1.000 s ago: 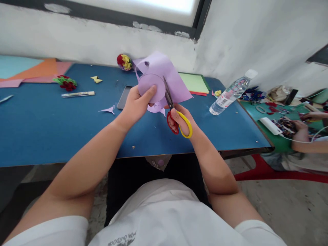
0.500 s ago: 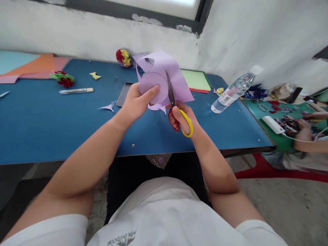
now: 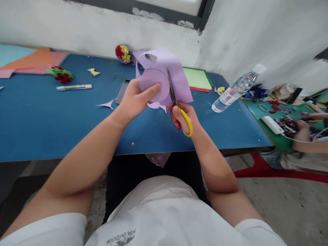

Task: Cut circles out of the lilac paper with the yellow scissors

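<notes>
Closed on a sheet of purple paper (image 3: 176,77), my left hand (image 3: 139,97) has its thumb pressed on a round part (image 3: 151,80) marked by a curved outline. The sheet has an oval hole near its upper left. My right hand (image 3: 183,116) grips scissors (image 3: 185,123) with red and yellow handles, fingers through the loops. Their dark blades point up along the right edge of the round part, against the paper. Purple paper scraps (image 3: 107,104) lie on the blue table below and left of the sheet. A grey phone-like object (image 3: 122,91) is partly hidden behind my left hand.
On the blue table (image 3: 64,130) are a pen (image 3: 74,87), a red-green craft flower (image 3: 60,74), a red-yellow ball (image 3: 123,54), coloured sheets (image 3: 30,59), green paper (image 3: 197,78) and a tilted water bottle (image 3: 238,89). Another person's hands (image 3: 301,128) work at a green table on the right.
The scissor blades look slightly more closed and the red handle is nearer the yellow one. Both hands keep hold in nearly the same place. The view has shifted slightly.
</notes>
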Action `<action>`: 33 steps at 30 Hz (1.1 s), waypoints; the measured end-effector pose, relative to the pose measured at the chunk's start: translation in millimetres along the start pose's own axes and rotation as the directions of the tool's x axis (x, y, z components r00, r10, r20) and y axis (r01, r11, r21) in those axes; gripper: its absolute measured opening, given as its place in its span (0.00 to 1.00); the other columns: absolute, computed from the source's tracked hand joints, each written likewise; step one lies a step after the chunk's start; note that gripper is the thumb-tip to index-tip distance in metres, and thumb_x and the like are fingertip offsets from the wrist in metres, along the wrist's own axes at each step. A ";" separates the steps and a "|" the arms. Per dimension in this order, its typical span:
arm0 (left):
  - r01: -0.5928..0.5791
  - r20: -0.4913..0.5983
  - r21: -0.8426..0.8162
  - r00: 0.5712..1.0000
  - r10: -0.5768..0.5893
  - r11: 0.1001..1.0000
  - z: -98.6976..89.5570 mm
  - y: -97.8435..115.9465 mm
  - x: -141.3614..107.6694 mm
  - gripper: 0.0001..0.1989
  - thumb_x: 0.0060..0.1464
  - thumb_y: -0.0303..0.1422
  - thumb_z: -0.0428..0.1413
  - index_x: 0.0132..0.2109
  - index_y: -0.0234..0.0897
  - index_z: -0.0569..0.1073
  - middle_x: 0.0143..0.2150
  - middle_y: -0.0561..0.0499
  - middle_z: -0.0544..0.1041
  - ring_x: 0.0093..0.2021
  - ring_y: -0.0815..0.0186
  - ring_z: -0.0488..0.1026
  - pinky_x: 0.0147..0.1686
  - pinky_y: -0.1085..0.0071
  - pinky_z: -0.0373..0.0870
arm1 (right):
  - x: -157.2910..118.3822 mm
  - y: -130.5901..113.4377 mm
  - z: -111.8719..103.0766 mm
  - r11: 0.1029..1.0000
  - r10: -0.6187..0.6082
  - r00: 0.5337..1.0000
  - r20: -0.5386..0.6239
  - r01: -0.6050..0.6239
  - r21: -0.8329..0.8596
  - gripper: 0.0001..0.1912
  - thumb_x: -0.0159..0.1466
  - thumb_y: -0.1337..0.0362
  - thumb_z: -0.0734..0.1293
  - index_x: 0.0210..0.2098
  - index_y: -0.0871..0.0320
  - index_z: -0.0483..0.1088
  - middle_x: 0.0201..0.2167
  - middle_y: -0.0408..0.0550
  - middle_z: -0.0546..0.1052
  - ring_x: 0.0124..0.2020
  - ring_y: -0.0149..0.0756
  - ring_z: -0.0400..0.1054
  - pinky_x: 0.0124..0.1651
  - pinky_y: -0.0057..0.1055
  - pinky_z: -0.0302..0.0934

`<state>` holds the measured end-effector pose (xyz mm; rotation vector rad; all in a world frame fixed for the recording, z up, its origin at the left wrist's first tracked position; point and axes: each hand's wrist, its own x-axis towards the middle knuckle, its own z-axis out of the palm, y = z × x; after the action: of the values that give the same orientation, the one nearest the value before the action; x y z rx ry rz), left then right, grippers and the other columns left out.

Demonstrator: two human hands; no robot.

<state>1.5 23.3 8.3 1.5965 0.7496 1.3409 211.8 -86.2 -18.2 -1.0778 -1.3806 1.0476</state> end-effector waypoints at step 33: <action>-0.062 0.020 -0.040 0.998 0.063 0.997 1.1 -1.2 7.2 0.30 0.64 0.54 0.80 0.30 0.42 0.74 0.25 0.55 0.69 0.27 0.68 0.69 0.25 0.70 0.65 | 3.0 -0.5 0.2 0.999 0.043 0.999 -0.029 -0.043 0.006 0.49 0.56 0.10 0.79 0.36 0.50 0.74 0.19 0.33 0.64 0.16 0.28 0.56 0.17 0.30 0.51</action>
<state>4.3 29.9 10.3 1.6122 0.6617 1.3734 211.5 -83.4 -17.1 -1.1189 -1.3358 1.0627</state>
